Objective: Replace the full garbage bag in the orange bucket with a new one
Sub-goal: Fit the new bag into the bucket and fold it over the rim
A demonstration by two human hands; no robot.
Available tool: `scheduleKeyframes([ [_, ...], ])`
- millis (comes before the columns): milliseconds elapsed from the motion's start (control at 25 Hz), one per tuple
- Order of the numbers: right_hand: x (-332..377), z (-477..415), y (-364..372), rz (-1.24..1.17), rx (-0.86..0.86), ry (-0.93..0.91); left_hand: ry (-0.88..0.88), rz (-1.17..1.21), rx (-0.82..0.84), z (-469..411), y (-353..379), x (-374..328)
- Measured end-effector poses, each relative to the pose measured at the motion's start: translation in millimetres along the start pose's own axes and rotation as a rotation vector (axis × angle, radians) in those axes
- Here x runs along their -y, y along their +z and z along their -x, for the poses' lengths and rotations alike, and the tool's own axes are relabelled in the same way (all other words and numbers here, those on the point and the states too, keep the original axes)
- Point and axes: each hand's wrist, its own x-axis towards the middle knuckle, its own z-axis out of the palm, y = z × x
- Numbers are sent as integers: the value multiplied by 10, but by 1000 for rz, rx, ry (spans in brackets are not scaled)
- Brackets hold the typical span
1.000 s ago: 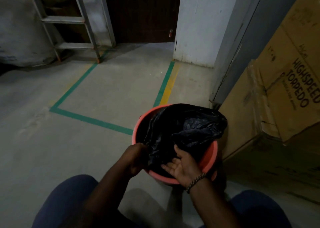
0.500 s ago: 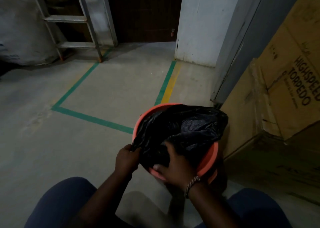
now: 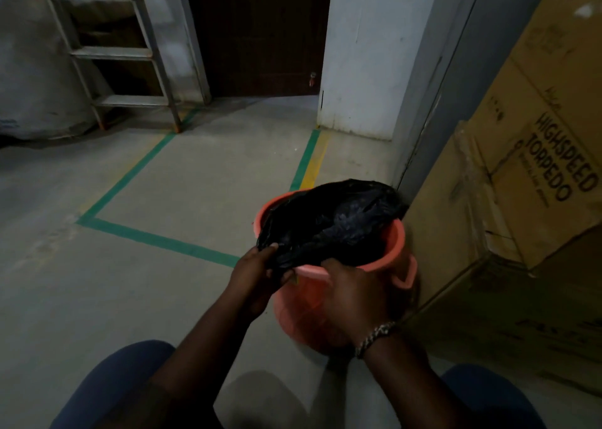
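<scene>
Orange bucket [image 3: 338,301] sits on the concrete floor [image 3: 136,285], tight against the cardboard box [image 3: 508,220] on its right side. Black garbage bag [image 3: 329,223] bulges above the bucket rim, long axis running from the near-left rim up toward the far-right rim. Both hands work the near rim: left hand [image 3: 257,278] pinches the bag's near-left edge, right hand [image 3: 351,295] curls over the near rim just beside it, fingers tucked under the film; can't tell how much bag it has. Bag is thin, crinkled, glossy plastic, floppy. Bucket is smooth rigid plastic, round, moulded side handle. Likely next: lift straight up and toward the body, hands about equally near.
</scene>
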Motion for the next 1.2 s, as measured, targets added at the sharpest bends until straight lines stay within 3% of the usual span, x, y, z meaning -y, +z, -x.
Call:
scheduleKeyframes([
  [80,-206,-131,33,-172,-88,195,32,-32,60,-21,157,73],
  [200,-312,-398,50,-529,-74,418,54,-5,108,-31,388,160],
  [360,-424,-596,-19,-452,-135,375,123,-9,78,-52,617,183],
  [520,-430,-636,-81,-490,119,213,86,92,77,-18,672,98],
  [760,-360,-407,62,-597,-184,269,57,219,59,-67,665,88],
  [840,-408,-370,75,-613,-177,259,61,228,80,-89,624,117],
  [920,-441,-334,110,-563,-59,271,60,213,87,-120,567,142],
  [1000,-410,-303,142,-679,37,471,62,191,105,-132,511,153],
  [1120,-316,-329,0,-1123,6,911,83,143,158,-87,476,206],
  [1200,-358,-355,-34,-1053,-59,917,107,104,171,-39,459,292],
])
